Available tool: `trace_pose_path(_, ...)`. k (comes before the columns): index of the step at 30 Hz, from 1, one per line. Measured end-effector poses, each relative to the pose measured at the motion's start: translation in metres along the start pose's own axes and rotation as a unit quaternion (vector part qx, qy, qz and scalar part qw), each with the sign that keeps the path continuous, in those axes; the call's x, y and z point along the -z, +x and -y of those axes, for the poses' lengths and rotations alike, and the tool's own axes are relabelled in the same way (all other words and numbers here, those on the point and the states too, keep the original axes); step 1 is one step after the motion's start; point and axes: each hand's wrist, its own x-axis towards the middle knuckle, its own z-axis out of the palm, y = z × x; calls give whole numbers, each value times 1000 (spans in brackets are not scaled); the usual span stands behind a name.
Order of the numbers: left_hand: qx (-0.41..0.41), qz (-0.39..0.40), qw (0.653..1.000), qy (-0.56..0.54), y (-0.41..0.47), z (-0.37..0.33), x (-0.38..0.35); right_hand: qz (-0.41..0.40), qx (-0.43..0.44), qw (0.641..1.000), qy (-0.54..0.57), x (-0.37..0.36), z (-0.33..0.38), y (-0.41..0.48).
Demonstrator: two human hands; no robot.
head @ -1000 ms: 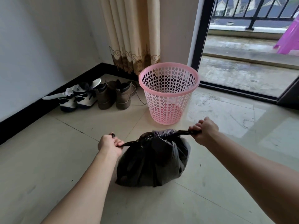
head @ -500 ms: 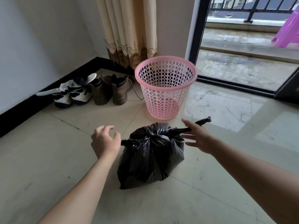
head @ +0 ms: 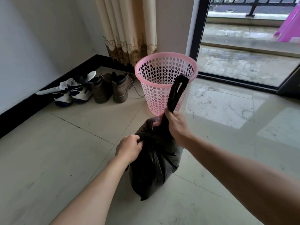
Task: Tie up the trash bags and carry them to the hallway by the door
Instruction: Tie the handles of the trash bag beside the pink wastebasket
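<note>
Trash bag [head: 154, 168] in left hand [head: 129, 149], right hand [head: 176, 125]

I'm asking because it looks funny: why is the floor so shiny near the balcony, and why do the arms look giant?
Head view: daylight from the balcony doorway bounces off the glossy floor tiles as pale glare. Head view again: the wide lens stretches things near the edges, so the right forearm looks huge and the door frame leans.

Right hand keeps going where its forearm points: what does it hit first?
Probably the lower wall of the pink perforated plastic basket, beyond the right hand gripping the black trash bag; depth unclear.
</note>
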Motion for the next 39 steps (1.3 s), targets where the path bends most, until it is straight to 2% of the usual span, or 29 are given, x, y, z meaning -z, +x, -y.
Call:
trace_pose_path(2,17,8,998,-53,4,10,5,38,-42,998,18,-2,3,-1)
trace_pose_path(3,29,9,996,-83,6,14,8,56,-43,997,-29,1,-2,1)
trace_pose_path(4,37,12,992,-118,7,17,11,67,-23,990,-126,5,-10,3)
trace_pose_path(6,44,31,978,-200,9,12,18,83,20,936,-341,12,-22,5)
trace_pose_path(7,49,53,963,-259,9,7,22,90,28,906,-413,14,-25,5)
trace_pose_path(10,44,122,893,-431,9,-2,44,98,59,831,-544,17,-21,2)
trace_pose_path(12,20,123,878,-462,9,-4,64,107,64,792,-597,24,-18,2)
trace_pose_path(14,-1,102,881,-463,9,-11,82,135,55,761,-632,27,-17,3)
trace_pose_path(17,-54,76,888,-451,8,-34,99,189,56,739,-645,19,-18,-1)
trace_pose_path(20,-113,100,881,-449,4,-58,105,179,73,723,-663,7,-17,-9)
trace_pose_path(23,-126,127,856,-486,4,-67,103,126,79,726,-671,-1,-17,-12)
trace_pose_path(25,-82,103,843,-522,11,-58,100,122,72,735,-663,-2,-22,-11)
trace_pose_path(26,-49,76,849,-520,16,-50,96,128,64,744,-653,0,-24,-12)
trace_pose_path(28,15,32,884,-467,23,-30,85,141,42,767,-625,6,-26,-14)
trace_pose_path(30,55,52,913,-401,24,-12,68,155,24,789,-594,11,-26,-15)
trace_pose_path(32,84,102,914,-384,19,-5,50,169,17,804,-569,14,-23,-15)
trace_pose_path(34,99,121,895,-419,14,-8,37,175,18,814,-554,13,-18,-17)
trace_pose_path(37,120,83,837,-528,10,-17,35,199,0,831,-520,13,-22,-15)
trace_pose_path(39,142,26,795,-589,14,-15,40,193,-30,884,-425,17,-26,-13)
